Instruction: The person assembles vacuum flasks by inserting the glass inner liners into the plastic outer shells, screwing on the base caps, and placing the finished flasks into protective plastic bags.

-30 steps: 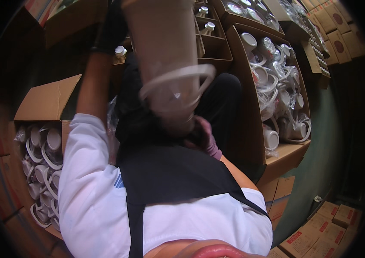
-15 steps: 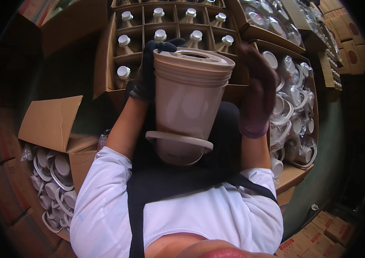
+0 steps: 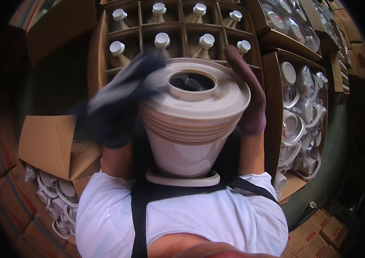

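Note:
In front of my body stands a beige tapered vessel [image 3: 187,150] with a ribbed collar, its broad flat top tipped toward view. A round opening in that top shows something dark and shiny inside. A pale ring-shaped handle [image 3: 182,178] lies around its lower end. My left hand [image 3: 122,96], in a dark glove with a grey patch, is at the left of the rim, its fingers smeared by motion. On the right side, my right hand [image 3: 251,90] in a purplish-brown glove has its fingers stretched out along the rim; whether it touches is hard to tell.
Ahead is a divided carton [image 3: 98,64] of white-capped bottles [image 3: 162,41]. At right, a carton [image 3: 272,103] holds bagged pale handled parts [image 3: 292,122]; similar parts [image 3: 64,202] fill an open-flapped carton [image 3: 47,144] at lower left. Stacked boxes [image 3: 315,232] stand lower right.
The vessel's top has tipped toward view, showing its opening more fully, and its bottom has come closer to my body. My left hand has moved off to the left and blurred.

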Demonstrator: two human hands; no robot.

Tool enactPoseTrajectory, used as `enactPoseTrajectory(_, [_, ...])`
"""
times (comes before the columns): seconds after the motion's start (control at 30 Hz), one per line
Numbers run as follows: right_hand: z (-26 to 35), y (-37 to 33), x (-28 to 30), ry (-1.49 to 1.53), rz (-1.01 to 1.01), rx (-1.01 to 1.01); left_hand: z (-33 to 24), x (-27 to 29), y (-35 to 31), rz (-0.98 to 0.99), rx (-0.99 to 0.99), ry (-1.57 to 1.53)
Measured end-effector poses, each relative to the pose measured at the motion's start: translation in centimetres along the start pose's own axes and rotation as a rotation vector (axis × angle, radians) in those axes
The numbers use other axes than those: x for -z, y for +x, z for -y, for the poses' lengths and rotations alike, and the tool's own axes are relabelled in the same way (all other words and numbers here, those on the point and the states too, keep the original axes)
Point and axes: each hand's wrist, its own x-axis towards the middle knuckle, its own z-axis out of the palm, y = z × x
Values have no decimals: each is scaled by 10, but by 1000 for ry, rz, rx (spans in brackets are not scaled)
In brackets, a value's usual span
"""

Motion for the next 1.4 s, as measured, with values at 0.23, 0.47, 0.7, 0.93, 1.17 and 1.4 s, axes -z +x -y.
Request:
enactPoseTrajectory(0.23, [-28, 9, -1, 390, 84, -126, -2, -17, -1, -98, 20, -71])
enactPoseTrajectory(0.47, [-27, 56, -25, 503, 138, -151, -2, -60, 58, 279, -275, 719])
enactPoseTrajectory(0.7, [-57, 149, -25, 680, 134, -45, 31, 27, 94, -430, 149, 494])
enactPoseTrajectory(0.93, [-177, 106, -48, -1078, 561, -316, 94, 86, 15, -482, 542, -555])
enactPoseTrajectory(1.17, [-184, 95, -35, -1020, 487, -178, 109, 47, 27, 28, 369, -50])
enactPoseTrajectory(1.4, [24, 158, 2, -898, 51, 0, 88, 2, 55, 658, 11, 1960])
